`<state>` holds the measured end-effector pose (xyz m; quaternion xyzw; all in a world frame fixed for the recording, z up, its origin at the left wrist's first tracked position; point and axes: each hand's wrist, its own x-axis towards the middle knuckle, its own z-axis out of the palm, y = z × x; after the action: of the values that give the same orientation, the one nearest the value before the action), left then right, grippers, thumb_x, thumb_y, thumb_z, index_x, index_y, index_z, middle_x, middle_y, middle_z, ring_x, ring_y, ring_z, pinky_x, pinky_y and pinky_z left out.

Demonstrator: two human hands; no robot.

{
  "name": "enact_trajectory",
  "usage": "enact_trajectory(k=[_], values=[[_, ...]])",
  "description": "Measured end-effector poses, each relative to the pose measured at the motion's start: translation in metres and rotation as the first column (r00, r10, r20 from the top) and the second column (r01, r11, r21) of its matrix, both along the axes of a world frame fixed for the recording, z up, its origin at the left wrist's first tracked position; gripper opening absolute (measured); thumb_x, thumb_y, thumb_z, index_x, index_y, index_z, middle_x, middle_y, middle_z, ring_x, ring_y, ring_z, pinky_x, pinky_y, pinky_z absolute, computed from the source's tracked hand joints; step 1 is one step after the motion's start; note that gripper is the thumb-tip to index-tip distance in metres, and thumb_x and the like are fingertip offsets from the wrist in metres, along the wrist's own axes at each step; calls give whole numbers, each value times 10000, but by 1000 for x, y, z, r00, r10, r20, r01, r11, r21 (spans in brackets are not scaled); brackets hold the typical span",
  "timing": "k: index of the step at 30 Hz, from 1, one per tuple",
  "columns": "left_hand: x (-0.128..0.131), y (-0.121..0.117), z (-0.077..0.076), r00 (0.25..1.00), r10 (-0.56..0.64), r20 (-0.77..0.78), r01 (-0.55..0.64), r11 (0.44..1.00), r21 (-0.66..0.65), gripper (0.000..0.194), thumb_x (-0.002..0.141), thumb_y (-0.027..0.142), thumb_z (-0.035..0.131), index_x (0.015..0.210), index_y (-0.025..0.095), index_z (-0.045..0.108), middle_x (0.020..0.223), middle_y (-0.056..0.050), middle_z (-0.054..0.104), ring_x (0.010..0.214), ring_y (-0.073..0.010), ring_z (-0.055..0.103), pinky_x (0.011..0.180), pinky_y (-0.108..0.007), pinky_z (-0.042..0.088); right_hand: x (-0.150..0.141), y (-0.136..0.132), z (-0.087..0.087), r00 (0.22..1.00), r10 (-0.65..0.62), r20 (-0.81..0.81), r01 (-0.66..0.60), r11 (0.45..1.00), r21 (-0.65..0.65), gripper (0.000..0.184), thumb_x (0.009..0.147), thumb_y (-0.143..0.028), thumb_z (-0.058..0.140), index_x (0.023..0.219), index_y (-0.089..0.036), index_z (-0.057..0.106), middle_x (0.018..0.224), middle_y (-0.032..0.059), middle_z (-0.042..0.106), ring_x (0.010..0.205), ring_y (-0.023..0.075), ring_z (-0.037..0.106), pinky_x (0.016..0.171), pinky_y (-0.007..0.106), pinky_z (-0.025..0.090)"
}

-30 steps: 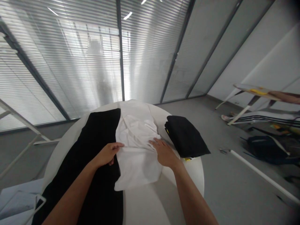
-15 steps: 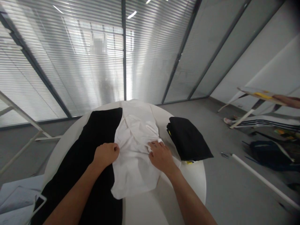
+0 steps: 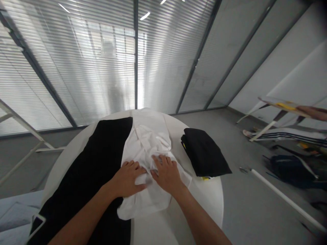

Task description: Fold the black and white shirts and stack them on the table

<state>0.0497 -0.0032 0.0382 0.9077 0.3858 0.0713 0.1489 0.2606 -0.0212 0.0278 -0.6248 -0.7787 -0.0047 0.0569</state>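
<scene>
A: What fills most of the view?
B: Tall blinds (image 3: 163, 68) in dark-framed panels across the back, then grey floor (image 3: 245, 204).

A: And the furniture?
B: A round white table (image 3: 206, 197) in front of the wearer. Well apart, at the far right, is another table (image 3: 270, 103), with another person's arm (image 3: 311, 111) at it. A white pole (image 3: 286, 197) lies on the floor nearer by.

A: What is on the round table?
B: Largest is a black cloth (image 3: 99, 153), spread along the left side. Next is a white cloth (image 3: 143, 146) in the middle, wrinkled around the hands, its near left corner lapping over the black one. Smaller is a folded black bundle (image 3: 205, 153) at the right, apart from the white cloth and jutting past the table's edge.

A: And the hands?
B: Both lie palm down on the white cloth, just beside each other. The left hand (image 3: 129, 178) has its thumb spread wide from its fingers. The right hand (image 3: 167, 173) has its fingers slightly parted and bent; whether a fold is caught beneath them, I cannot tell.

A: The smallest thing?
B: A yellow bit (image 3: 205, 178) under the bundle's near edge.
</scene>
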Motion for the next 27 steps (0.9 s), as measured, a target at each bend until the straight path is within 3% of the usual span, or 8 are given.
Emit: enact_trajectory(k=[5,9,15,20,22,24,27], values=[[-4,0,1,999,-26,-26,23,996,-86,460,776,368,621,1226,279,592,1088,-79,647,1039,-273,562,959,-437,344,5,-2,9,997,-71,8,72,994,-83,687,863,-501,564,1475,-276,348,1372,136,478,1146,326,472,847,436,451],[-6,-3,3,997,-59,-40,53,987,-149,446,782,280,565,1227,268,600,958,-74,687,916,-253,617,934,-432,376,12,-2,16,994,-111,-13,108,982,-153,702,830,-468,630,1456,-265,385,1332,132,510,1130,303,499,849,390,468],[-9,-5,9,996,-84,22,87,961,-264,395,737,149,485,1055,235,703,852,-56,699,831,-213,626,833,-341,444,25,3,17,993,-44,-107,18,972,-233,756,808,-449,646,1477,-242,362,1254,135,567,1115,297,551,919,396,435],[-18,0,14,991,-85,106,131,815,-564,419,650,107,469,957,191,743,677,-1,655,594,-125,561,557,-214,410,32,5,19,927,99,-362,-220,926,-307,605,840,-348,573,1425,-242,456,1348,72,572,1225,219,524,1019,310,376],[-22,4,13,988,-75,131,142,762,-631,419,631,108,465,932,177,749,620,16,618,531,-103,513,499,-199,369,32,6,23,891,114,-439,-279,900,-334,545,840,-337,565,1377,-263,517,1285,39,624,1133,192,585,972,285,409],[-26,7,10,987,-51,152,142,722,-677,407,615,107,461,894,166,751,588,24,590,510,-93,487,478,-193,347,31,7,25,866,75,-495,-283,889,-361,459,867,-360,533,1316,-275,576,1099,20,703,938,176,650,861,278,460],[-27,11,2,986,0,166,123,673,-729,384,598,100,446,837,156,740,568,28,571,495,-90,478,460,-192,326,32,13,21,854,-30,-520,-116,962,-247,385,929,-368,433,1240,-239,621,927,31,710,844,183,648,827,297,471]])
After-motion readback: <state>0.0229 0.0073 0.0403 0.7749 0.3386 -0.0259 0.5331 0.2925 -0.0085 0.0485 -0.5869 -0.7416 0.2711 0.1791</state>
